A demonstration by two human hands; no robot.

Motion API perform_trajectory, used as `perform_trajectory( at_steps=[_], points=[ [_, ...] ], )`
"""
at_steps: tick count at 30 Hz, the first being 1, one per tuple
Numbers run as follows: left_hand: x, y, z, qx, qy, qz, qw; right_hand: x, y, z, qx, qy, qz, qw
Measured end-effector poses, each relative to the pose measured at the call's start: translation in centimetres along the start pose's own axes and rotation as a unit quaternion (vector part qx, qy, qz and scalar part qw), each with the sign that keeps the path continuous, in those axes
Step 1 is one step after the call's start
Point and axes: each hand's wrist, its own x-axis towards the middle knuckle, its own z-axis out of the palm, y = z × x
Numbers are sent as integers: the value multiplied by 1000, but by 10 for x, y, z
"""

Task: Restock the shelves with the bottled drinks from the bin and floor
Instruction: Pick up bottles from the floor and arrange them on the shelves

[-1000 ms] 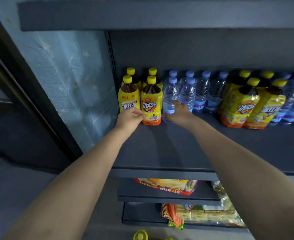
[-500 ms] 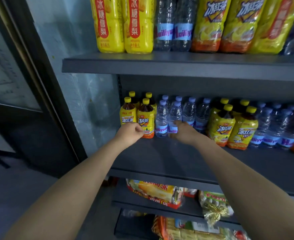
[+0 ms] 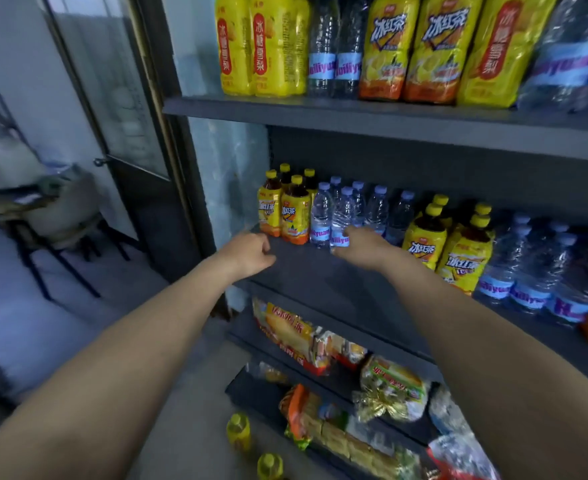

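Note:
On the middle shelf [image 3: 320,285] stand iced-tea bottles [image 3: 283,211] with yellow caps at the far left and a group of clear water bottles [image 3: 365,206] beside them. My left hand [image 3: 247,251] hovers in front of the tea bottles with loosely curled fingers, holding nothing and apart from them. My right hand [image 3: 363,244] reaches to the front water bottle [image 3: 341,220], with index finger and thumb round its lower label. More tea bottles [image 3: 448,244] and water bottles [image 3: 534,271] fill the shelf to the right. Two yellow-capped bottles [image 3: 238,431] stand on the floor below.
The upper shelf [image 3: 354,116] carries tall yellow drink bottles, water and iced tea. Lower shelves hold snack packets [image 3: 292,334] and wrapped goods [image 3: 389,386]. A glass door [image 3: 126,98] stands left of the rack, and a chair [image 3: 50,216] with bags sits further left.
My left hand has let go of the tea bottle and drawn back a little. The view has swung up and back, showing the upper shelf and the floor. My right hand stays at the water bottle.

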Motion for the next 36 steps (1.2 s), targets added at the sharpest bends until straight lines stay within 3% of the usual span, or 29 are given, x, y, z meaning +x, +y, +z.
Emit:
perform_trajectory(
  at_steps=[8, 18, 36],
  points=[
    [-89, 6, 1, 111, -42, -74, 990, -44, -7, 13, -27, -25, -51, 998],
    [-172, -14, 51, 167, -109, -132, 971, -98, -20, 87, -44, -102, -66, 992],
    [-290, -57, 179, 48, -171, -209, 962, -193, -39, 232, -94, -206, -79, 971]
  ],
)
